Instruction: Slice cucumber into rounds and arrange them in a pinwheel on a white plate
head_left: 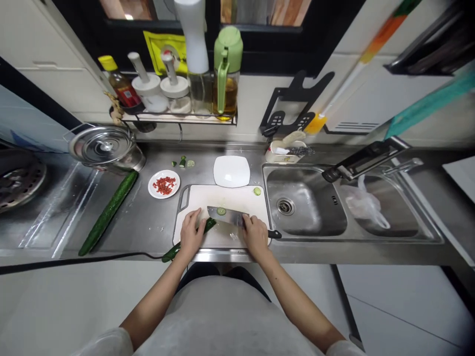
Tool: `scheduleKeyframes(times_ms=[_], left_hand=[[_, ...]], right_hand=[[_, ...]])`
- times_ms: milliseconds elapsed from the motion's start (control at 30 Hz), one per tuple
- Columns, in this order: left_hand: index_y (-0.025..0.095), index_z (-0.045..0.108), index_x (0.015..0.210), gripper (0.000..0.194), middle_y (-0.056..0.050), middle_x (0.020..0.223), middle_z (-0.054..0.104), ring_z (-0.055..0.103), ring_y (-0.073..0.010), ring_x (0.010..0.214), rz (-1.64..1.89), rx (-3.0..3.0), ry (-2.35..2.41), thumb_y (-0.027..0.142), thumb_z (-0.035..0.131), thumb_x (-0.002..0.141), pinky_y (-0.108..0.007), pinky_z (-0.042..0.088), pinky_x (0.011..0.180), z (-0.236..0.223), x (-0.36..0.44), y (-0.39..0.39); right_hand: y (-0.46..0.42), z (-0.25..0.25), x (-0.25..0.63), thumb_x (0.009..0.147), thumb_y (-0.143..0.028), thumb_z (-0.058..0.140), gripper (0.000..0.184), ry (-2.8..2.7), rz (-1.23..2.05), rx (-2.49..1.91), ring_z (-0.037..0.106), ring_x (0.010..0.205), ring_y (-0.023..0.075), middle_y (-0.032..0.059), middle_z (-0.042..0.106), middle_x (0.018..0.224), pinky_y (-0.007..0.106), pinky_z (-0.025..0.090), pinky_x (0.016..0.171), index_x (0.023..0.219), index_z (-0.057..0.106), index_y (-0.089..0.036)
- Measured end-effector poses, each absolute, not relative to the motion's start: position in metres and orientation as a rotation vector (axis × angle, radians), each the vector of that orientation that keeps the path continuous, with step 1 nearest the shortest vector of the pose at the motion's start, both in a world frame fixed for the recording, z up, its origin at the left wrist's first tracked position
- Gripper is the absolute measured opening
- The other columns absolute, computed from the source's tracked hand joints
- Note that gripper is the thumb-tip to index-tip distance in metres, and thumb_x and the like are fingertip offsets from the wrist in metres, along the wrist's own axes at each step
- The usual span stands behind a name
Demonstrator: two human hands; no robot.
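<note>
My left hand (192, 231) is closed over a dark green cucumber (210, 225) that lies slantwise on the white cutting board (241, 194). One end of the cucumber sticks out past the board's front left corner. In my right hand (256, 234) is a kitchen knife (233, 217), gripped where the blade meets the black handle. Its broad blade lies beyond the cucumber's cut end, and a round cucumber slice (221, 211) rests against the blade. Another slice (257, 191) is at the board's far right corner.
A white plate (231, 171) stands behind the board. Left of it are cucumber scraps (182, 161) and a small dish (152, 186) of chopped red pieces. A whole cucumber (108, 212) lies further left, near a lidded steel pot (126, 157). A double sink (308, 217) is on the right.
</note>
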State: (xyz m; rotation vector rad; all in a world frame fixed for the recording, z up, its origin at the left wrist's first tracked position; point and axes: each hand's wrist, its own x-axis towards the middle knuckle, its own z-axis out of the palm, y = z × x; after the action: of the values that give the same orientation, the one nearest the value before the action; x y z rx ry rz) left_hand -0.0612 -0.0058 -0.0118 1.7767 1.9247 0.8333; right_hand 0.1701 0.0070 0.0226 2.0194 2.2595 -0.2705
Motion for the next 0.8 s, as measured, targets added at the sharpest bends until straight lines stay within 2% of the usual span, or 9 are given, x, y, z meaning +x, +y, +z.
scheduleKeyframes(times_ms=[100,200,300,467,567,667,800], left_hand=[[0.024,0.053,0.129,0.042,-0.009,0.121,0.056,0.053,-0.0205,0.112,0.886,1.695,1.874,0.039,0.047,0.090,-0.035,0.045,0.095,-0.004,-0.051,0.016],[0.027,0.065,0.112,0.031,-0.005,0.113,0.062,0.055,-0.0211,0.108,0.707,1.771,1.786,0.041,0.053,0.087,-0.038,0.041,0.098,0.006,-0.042,0.039],[0.028,0.069,0.100,0.025,-0.003,0.107,0.065,0.056,-0.0219,0.105,0.545,1.791,1.755,0.043,0.056,0.084,-0.039,0.038,0.097,0.014,-0.036,0.052],[0.025,0.070,0.087,0.015,-0.002,0.100,0.067,0.057,-0.0205,0.101,0.529,1.751,1.711,0.035,0.061,0.080,-0.036,0.037,0.094,0.017,-0.027,0.055],[0.023,0.068,0.083,0.010,-0.001,0.092,0.068,0.059,-0.0170,0.091,0.563,1.640,1.735,0.028,0.060,0.078,-0.032,0.039,0.089,0.012,-0.021,0.059],[0.024,0.066,0.083,0.010,0.002,0.080,0.068,0.060,-0.0140,0.078,0.601,1.441,1.846,0.031,0.060,0.079,-0.029,0.040,0.081,0.005,-0.022,0.069],[0.024,0.065,0.080,0.013,0.003,0.078,0.069,0.061,-0.0147,0.079,0.568,1.277,2.030,0.037,0.063,0.078,-0.032,0.036,0.086,-0.004,-0.036,0.089]], right_hand=[[0.009,0.016,0.172,0.085,-0.016,0.052,0.038,2.358,-0.150,2.035,0.050,0.085,0.0184,0.0067,0.056,0.093,0.029,0.032,0.077,0.123,0.054,-0.018],[0.012,0.014,0.174,0.084,-0.014,0.052,0.038,2.425,-0.048,2.035,0.048,0.081,0.0182,0.0064,0.056,0.090,0.030,0.031,0.075,0.121,0.056,-0.018],[0.013,0.017,0.176,0.084,-0.014,0.051,0.037,2.449,-0.012,2.005,0.048,0.080,0.0185,0.0069,0.056,0.088,0.030,0.031,0.074,0.120,0.057,-0.018],[0.010,0.021,0.180,0.083,-0.017,0.053,0.037,2.417,-0.040,1.961,0.049,0.080,0.0193,0.0073,0.057,0.089,0.031,0.030,0.074,0.120,0.058,-0.018],[0.008,0.018,0.184,0.083,-0.017,0.054,0.038,2.378,-0.060,1.950,0.051,0.081,0.0193,0.0072,0.058,0.091,0.030,0.031,0.074,0.121,0.057,-0.018],[0.008,0.016,0.190,0.083,-0.017,0.053,0.038,2.333,-0.070,1.965,0.053,0.083,0.0192,0.0072,0.059,0.093,0.030,0.031,0.076,0.121,0.057,-0.019],[0.009,0.015,0.198,0.083,-0.019,0.055,0.038,2.249,-0.080,2.027,0.055,0.083,0.0191,0.0070,0.060,0.093,0.029,0.033,0.075,0.121,0.058,-0.018]])
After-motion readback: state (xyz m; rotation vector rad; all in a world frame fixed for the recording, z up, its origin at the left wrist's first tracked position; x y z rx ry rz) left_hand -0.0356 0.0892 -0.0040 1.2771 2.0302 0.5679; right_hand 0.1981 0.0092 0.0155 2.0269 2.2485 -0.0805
